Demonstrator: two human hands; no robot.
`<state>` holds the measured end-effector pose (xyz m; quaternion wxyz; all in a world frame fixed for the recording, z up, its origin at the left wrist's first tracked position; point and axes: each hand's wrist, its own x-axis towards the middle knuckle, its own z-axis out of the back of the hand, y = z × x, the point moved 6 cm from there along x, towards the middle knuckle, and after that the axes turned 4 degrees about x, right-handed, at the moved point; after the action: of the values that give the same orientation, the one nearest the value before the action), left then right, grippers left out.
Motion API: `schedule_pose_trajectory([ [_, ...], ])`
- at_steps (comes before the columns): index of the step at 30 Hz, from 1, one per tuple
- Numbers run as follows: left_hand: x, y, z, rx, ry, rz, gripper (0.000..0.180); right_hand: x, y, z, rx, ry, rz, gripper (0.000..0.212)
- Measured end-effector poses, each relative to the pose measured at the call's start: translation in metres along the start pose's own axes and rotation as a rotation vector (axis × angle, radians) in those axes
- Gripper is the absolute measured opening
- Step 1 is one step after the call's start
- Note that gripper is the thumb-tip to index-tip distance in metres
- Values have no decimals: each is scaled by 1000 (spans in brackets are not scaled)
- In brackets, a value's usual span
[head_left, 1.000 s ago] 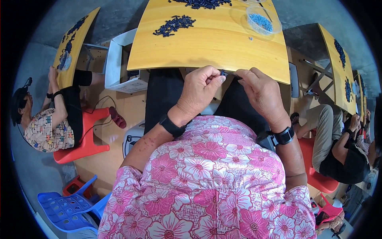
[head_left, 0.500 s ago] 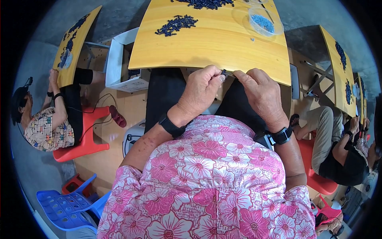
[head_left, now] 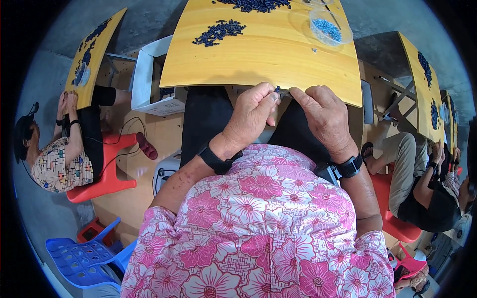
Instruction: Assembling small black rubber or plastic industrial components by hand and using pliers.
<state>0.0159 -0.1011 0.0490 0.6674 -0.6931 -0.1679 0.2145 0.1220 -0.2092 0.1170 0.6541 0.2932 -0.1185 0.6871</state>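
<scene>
Just off the table's near edge, my left hand (head_left: 251, 111) pinches a small dark cylindrical piece (head_left: 278, 89) between thumb and forefinger. My right hand (head_left: 325, 116) is close beside it on the right, its fingers curled and the forefinger pointing toward the piece. Whatever the right fingertips grip is too small to make out. On the yellow table (head_left: 258, 64) lies a small pile of similar dark pieces (head_left: 218, 33), with a larger pile (head_left: 258, 5) behind it. A clear round bowl (head_left: 349, 35) at the far right holds tiny blue pieces (head_left: 326, 30).
A white carton (head_left: 158, 105) stands under the table's left side. To the left a person on a red stool (head_left: 102, 184) sits at another yellow table (head_left: 97, 57); more people sit at tables on the right. A blue plastic chair (head_left: 82, 258) stands at lower left.
My right fingertips have drawn slightly left and apart from the dark piece, which now shows more upright in my left pinch. The piles and bowl have barely shifted in view.
</scene>
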Motion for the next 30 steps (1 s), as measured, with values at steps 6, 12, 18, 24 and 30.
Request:
schedule_pose_trajectory([
  [6,0,-3,-1,-80,28,45,19,1,0,1,17,3,8,41],
  [12,-1,-1,-1,-216,78,78,19,2,-2,0,50,4,11,40],
  [18,-1,-1,-1,-316,126,121,21,2,-4,-1,97,-5,5,41],
  [24,-1,2,-2,-496,224,166,21,1,-6,-2,125,-35,22,41],
  [30,1,5,-2,-638,265,194,19,4,-2,-3,88,-25,21,41],
])
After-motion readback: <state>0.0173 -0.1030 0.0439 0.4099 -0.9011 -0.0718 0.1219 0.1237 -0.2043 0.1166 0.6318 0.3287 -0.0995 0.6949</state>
